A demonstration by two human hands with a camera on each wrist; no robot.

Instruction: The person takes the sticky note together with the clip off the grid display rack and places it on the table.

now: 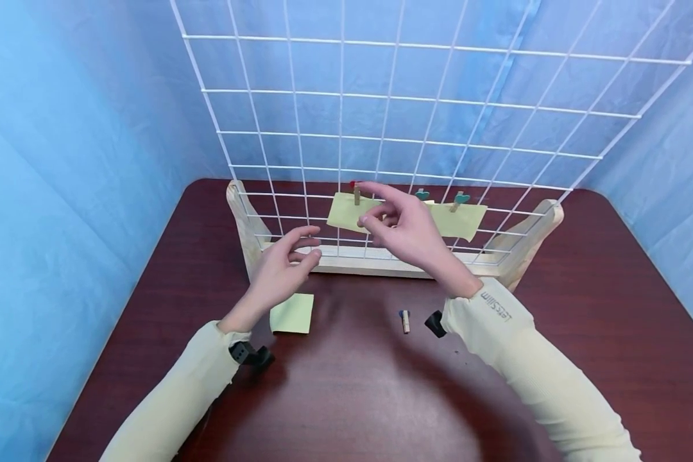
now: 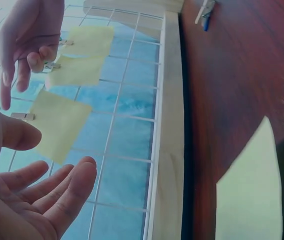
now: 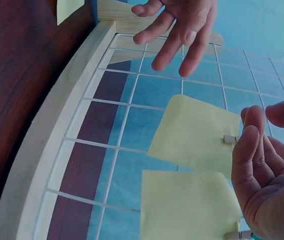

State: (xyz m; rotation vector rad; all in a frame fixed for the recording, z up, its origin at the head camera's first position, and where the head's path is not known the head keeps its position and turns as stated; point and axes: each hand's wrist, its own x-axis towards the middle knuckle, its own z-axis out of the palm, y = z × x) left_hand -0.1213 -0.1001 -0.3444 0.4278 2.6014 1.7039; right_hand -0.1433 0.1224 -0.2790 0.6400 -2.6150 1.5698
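Note:
My right hand (image 1: 407,228) hovers before the wire grid, index finger stretched toward a wooden clothespin with a red heart (image 1: 356,194). That clothespin holds a pale yellow paper note (image 1: 342,212) on the grid. Nothing shows between the right hand's fingers and thumb. Lower and to the left, my left hand (image 1: 280,266) is held in the air with loosely bent fingers and no object in it. Two more yellow notes hang alongside, the middle one (image 2: 76,70) largely hidden by my right hand in the head view, the far one (image 1: 462,221) under a teal-heart clothespin (image 1: 459,200).
The white wire grid (image 1: 381,136) stands in a pale wooden frame (image 1: 375,267) on the dark red-brown table (image 1: 346,398). A yellow note (image 1: 294,314) lies near my left wrist. One loose clothespin (image 1: 405,322) lies on the table before the frame. Blue curtains surround the table.

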